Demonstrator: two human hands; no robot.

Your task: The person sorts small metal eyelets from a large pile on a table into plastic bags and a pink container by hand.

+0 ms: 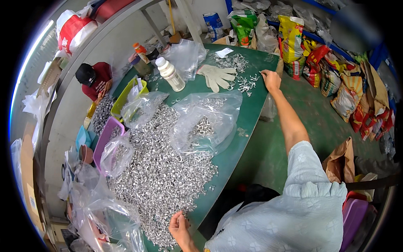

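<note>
A broad heap of small silvery metal ring-shaped pieces covers much of the green table. At the heap's near edge my left hand is closed in a pinch; whatever may be between its fingertips is too small to make out. My right hand reaches to the table's right edge, thumb and fingers pinched together. Beside those fingertips lies a small cluster of silvery pieces, and another small pile of rings sits just beyond. A white glove rests left of the cluster.
Clear plastic bags lie over the heap. A white bottle, a yellow-green basket and a purple basket stand along the far side. Across the table sits a person in a dark cap. Filled sacks line the floor at right.
</note>
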